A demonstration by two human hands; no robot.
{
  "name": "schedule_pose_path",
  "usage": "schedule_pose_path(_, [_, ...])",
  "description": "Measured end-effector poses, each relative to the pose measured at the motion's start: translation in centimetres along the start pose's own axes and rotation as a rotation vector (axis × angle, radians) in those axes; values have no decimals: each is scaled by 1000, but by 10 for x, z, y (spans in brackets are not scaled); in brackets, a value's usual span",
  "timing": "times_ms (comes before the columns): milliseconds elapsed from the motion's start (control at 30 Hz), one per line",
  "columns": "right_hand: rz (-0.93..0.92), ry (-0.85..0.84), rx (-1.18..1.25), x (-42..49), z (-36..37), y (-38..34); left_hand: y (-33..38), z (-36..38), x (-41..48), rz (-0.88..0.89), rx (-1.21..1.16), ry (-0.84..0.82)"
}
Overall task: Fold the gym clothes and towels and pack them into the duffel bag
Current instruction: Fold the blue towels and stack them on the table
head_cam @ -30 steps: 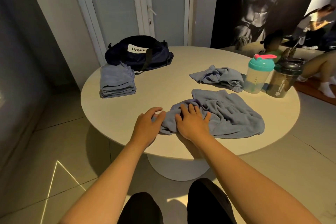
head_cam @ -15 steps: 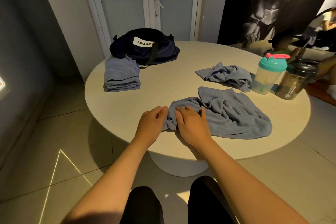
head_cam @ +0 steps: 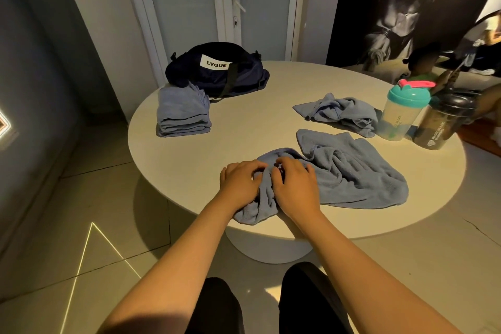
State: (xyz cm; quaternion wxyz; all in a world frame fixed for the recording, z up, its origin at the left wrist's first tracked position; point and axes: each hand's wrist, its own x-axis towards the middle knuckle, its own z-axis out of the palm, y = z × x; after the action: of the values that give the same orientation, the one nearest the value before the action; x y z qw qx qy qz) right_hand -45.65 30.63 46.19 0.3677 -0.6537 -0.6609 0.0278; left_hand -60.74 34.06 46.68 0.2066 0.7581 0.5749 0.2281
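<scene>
Both hands are side by side at the table's (head_cam: 257,127) 6 o'clock edge. The left hand (head_cam: 240,184) and right hand (head_cam: 294,187) each have their fingers curled into the bunched end of a blue-grey towel (head_cam: 352,179), which trails off toward 4 o'clock. The navy LVQUE duffel bag (head_cam: 217,70) sits at 11 o'clock, touching a folded towel stack (head_cam: 183,114) at 10. A crumpled grey cloth (head_cam: 339,112) lies at 2, next to a teal-lidded shaker (head_cam: 404,111) and a dark shaker (head_cam: 444,122).

Cloth items numbered three: one towel (head_cam: 352,179) under the fingers (head_cam: 287,165), one crumpled cloth (head_cam: 339,114) beyond them, one folded stack (head_cam: 183,116) to their left. One duffel bag (head_cam: 238,76) and two bottles (head_cam: 401,116) (head_cam: 442,125) stood beyond.
</scene>
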Motion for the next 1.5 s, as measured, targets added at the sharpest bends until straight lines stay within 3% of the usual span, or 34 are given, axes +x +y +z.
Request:
schedule_pose_path(100, [1, -18, -76, -2, 0, 0, 5, 3, 5, 44, -193, -44])
schedule_pose_path(167, [-34, -28, -85, -4, -1, -2, 6, -5, 7, -36, -351, 124])
schedule_pose_path(233, [-66, -51, -109, -5, -1, -3, 0, -17, 11, -116, -332, 317])
schedule_pose_path(400, [-186, -54, -208, -8, 1, -8, -20, -30, 18, -206, -319, 448])
schedule_pose_path(467, [-161, -72, -216, -7, 1, -9, -20, -26, 12, -227, -209, 417])
schedule_pose_path(567, [-132, -148, -237, -4, 5, -7, -16, -18, 0, -297, 109, 160])
schedule_pose_path(700, [-116, -187, -275, -5, 5, -8, -13, -13, 1, -53, -128, 136])
schedule_pose_path(767, [-114, -164, -263, -7, 2, -7, -15, -21, 2, -29, -179, 214])
schedule_pose_path(867, [-162, -133, -198, -8, -1, -6, -30, -41, 6, -128, -300, 445])
schedule_pose_path(933, [-238, -102, -158, -10, -1, -8, -46, -49, 9, -192, -230, 500])
schedule_pose_path(1033, [-314, -71, -37, -10, -4, -11, -53, -45, 1, -167, -6, 498])
schedule_pose_path(1167, [-376, -240, -57, -9, 0, -10, -39, -39, -18, -124, 81, 354])
schedule_pose_path(1367, [-155, -267, -174, -5, 3, -11, -26, -38, -31, -135, 241, 161])
schedule_pose_path(1500, [-160, -254, -131, -5, 0, -12, -24, -33, -37, -197, 356, 93])
